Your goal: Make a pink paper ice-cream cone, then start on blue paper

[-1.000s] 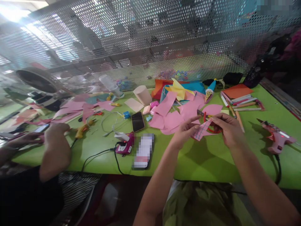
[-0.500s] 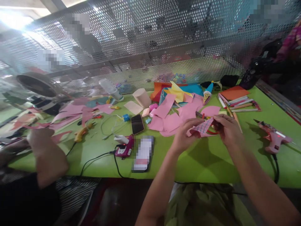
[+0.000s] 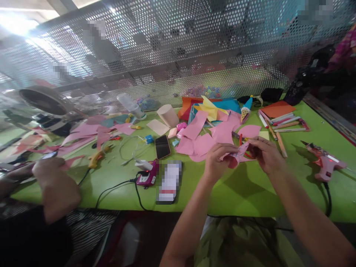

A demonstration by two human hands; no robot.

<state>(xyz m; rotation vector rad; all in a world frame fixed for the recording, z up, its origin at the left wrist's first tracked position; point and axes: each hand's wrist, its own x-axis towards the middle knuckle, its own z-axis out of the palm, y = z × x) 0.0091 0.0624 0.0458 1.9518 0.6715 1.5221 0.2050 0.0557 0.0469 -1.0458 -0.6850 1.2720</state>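
Note:
Between my two hands is a piece of pink paper with blue lines drawn on it, curled into a cone-like roll. My left hand grips its left side with closed fingers. At the other end my right hand pinches the paper's edge. Just behind them lie scissors with red handles, partly hidden by my fingers. Pink paper pieces overlap on the green table beyond my left hand. Further back rests a small paper cone with a yellow grid pattern and a blue top.
A pink glue gun with a cord lies at the right. Markers sit behind my right hand. To the left are two phones, a purple power strip and cables. A co-worker's arm rests at far left. A perforated metal screen stands behind.
The pink paper has turned and curled more between my hands, so its grid lines show less. My right hand has shifted slightly left. The co-worker's hand has barely moved.

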